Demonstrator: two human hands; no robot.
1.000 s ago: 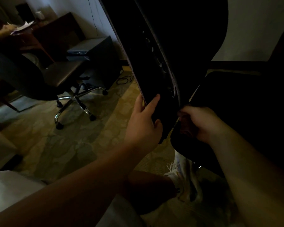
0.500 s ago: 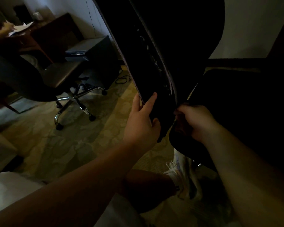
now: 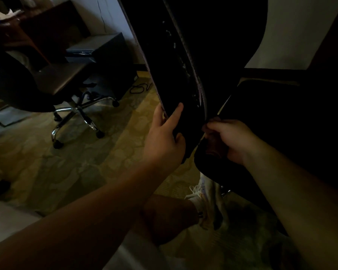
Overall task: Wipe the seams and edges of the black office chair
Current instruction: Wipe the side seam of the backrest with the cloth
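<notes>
The black office chair (image 3: 213,45) fills the upper middle and right; its backrest rises tilted, with a worn, flaking seam running down its edge. My left hand (image 3: 165,139) grips the lower edge of the backrest, thumb on one side and fingers wrapped over the other. My right hand (image 3: 227,138) is curled at the gap where backrest meets seat (image 3: 281,123), pinching something dark that I cannot make out in the dim light. The seat is almost black and its details are hidden.
A second office chair (image 3: 47,82) with a chrome wheeled base (image 3: 80,117) stands at the left on patterned carpet. Behind it are a dark cabinet (image 3: 103,55) and a desk with papers (image 3: 37,26). My knee and white shoe (image 3: 205,203) sit below the hands.
Both hands have stayed at the same spots on the chair; the right hand shifted very slightly along the seam. The view moved a little.
</notes>
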